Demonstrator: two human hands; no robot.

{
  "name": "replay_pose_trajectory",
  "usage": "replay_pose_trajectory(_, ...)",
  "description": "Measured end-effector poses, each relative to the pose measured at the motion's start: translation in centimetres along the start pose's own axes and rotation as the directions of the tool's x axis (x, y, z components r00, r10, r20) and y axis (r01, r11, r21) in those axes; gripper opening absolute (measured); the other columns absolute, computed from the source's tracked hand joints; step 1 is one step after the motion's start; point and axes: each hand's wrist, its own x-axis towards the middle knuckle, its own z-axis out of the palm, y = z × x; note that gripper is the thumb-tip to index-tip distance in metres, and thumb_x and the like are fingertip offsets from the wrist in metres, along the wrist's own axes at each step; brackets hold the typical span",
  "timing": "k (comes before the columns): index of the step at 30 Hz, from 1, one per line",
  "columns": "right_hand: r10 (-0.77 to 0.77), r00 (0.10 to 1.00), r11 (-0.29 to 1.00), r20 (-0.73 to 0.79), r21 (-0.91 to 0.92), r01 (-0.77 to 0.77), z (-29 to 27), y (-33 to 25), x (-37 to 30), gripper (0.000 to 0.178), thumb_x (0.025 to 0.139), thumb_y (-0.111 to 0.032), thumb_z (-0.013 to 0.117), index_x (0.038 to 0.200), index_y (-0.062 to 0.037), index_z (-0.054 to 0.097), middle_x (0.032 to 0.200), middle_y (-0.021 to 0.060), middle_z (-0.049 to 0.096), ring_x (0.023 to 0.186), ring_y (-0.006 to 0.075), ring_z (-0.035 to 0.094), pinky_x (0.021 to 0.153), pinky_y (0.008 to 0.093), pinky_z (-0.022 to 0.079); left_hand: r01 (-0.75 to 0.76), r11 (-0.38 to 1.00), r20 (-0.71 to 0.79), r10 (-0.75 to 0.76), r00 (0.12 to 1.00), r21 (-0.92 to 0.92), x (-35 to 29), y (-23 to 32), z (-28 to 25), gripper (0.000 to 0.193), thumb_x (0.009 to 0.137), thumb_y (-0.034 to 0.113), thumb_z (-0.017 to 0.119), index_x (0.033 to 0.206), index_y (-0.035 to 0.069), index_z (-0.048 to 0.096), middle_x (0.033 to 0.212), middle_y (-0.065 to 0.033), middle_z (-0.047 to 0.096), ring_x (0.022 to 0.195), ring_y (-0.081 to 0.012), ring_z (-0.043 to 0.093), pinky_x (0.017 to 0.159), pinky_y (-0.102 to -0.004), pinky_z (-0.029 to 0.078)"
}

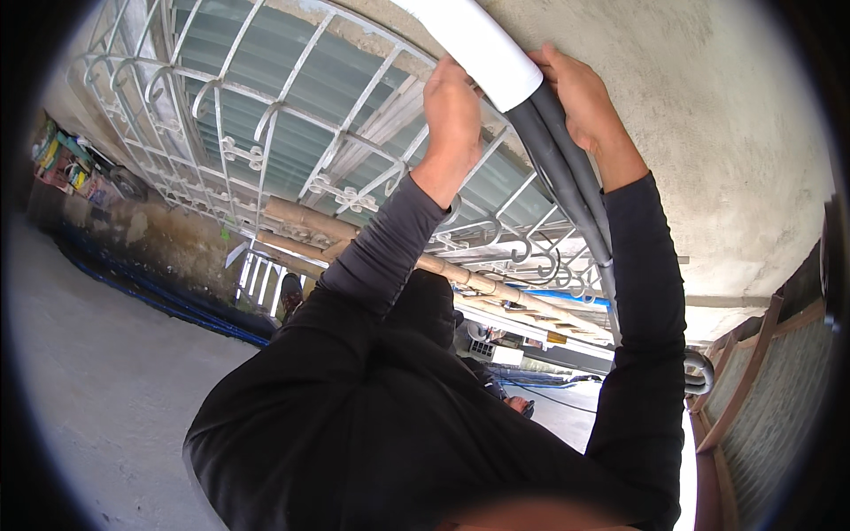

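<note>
A white duct cover (pixel 482 55) slants down along the wall at the top. My left hand (pixel 453 113) grips its left side, with the fingertips partly hidden behind it. From the other side my right hand (pixel 580 102) presses on the cover near its lower end, thumb and fingers bent around the edge. Several dark grey foam-insulated pipes (pixel 560 168) come out of the cover's open end. They run downward between my forearms, close along the wall.
A white metal window grille (pixel 341 133) with scrollwork stands left of the pipes, before louvred glass. Bamboo poles (pixel 478 281) cross below it. Rough plaster wall (pixel 717 133) fills the right. Blue hoses (pixel 168 296) lie along the grey floor (pixel 115 372). A person's shoe shows lower down.
</note>
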Motion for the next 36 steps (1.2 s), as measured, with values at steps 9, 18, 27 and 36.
replay_pose_trajectory(9,-0.178,0.983,0.974,0.05,-0.133,0.183,1.0,-0.8,-0.9,0.053,0.111,-0.04,0.05,0.14,0.0024,0.061,0.133,0.0175,0.067,0.118,0.0271,0.065,0.1,0.0372,0.049,0.138,0.99,0.142,-0.14,0.98,0.021,0.3,1.2,2.3,0.072,0.103,0.067,0.059,0.142,0.007,0.058,0.134,-0.0059,0.064,0.129,-0.0192,0.058,0.112,-0.0385,0.042)
replay_pose_trajectory(18,-0.44,0.89,0.719,0.117,-0.547,0.428,-1.5,-3.0,-0.5,0.055,0.1,-0.031,0.069,0.139,0.0062,0.058,0.122,0.0245,0.07,0.109,0.0304,0.072,0.094,0.0425,0.057,0.1,0.976,0.088,-0.085,0.993,-0.192,-1.1,-2.7,3.3,0.07,0.099,0.058,0.072,0.141,0.006,0.052,0.129,-0.0062,0.064,0.12,-0.016,0.061,0.104,-0.0359,0.05)
replay_pose_trajectory(27,-0.359,0.909,0.803,0.213,-0.425,0.417,-0.1,-7.6,-2.0,0.057,0.093,-0.046,0.075,0.113,0.0076,0.075,0.095,0.0185,0.078,0.086,0.0247,0.077,0.076,0.0357,0.058,-0.108,0.994,0.012,0.108,0.994,-0.033,-1.2,-5.6,4.2,0.048,0.104,0.028,0.073,0.138,0.0,0.052,0.131,-0.0098,0.062,0.122,-0.0172,0.058,0.104,-0.0332,0.049)
replay_pose_trajectory(36,-0.422,0.873,0.494,0.242,-0.747,0.446,3.8,-5.6,-7.9,0.039,0.098,-0.025,0.062,0.113,0.0105,0.064,0.102,0.0302,0.073,0.096,0.0439,0.073,0.086,0.0504,0.059,-0.231,0.926,0.145,0.195,0.97,0.298,-1.6,-6.5,1.0,0.052,0.106,0.016,0.062,0.147,0.004,0.034,0.139,-0.0118,0.051,0.13,-0.0208,0.055,0.108,-0.0368,0.05)
